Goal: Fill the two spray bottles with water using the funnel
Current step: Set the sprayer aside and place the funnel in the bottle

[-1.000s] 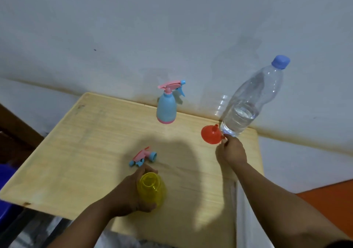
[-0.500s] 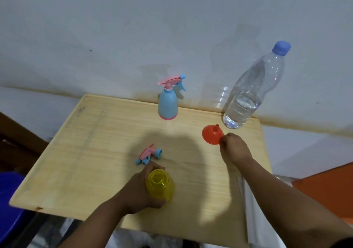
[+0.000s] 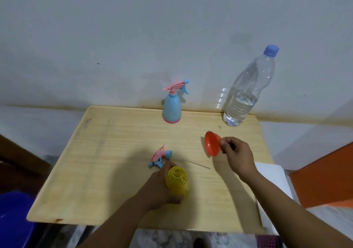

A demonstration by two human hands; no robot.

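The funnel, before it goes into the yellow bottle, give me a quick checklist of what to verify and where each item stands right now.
1. Yellow spray bottle neck open, its spray head off and lying on the table: ok.
2. Left hand gripping the yellow bottle upright: ok.
3. Red funnel held in the right hand: ok.
4. Funnel spout pointing down over the neck: not ok, it is tipped sideways and off to the right of the bottle.
5. Water bottle holds water: ok, but its blue cap is on.
6. Blue spray bottle opened for its turn: not ok, spray head still fitted.
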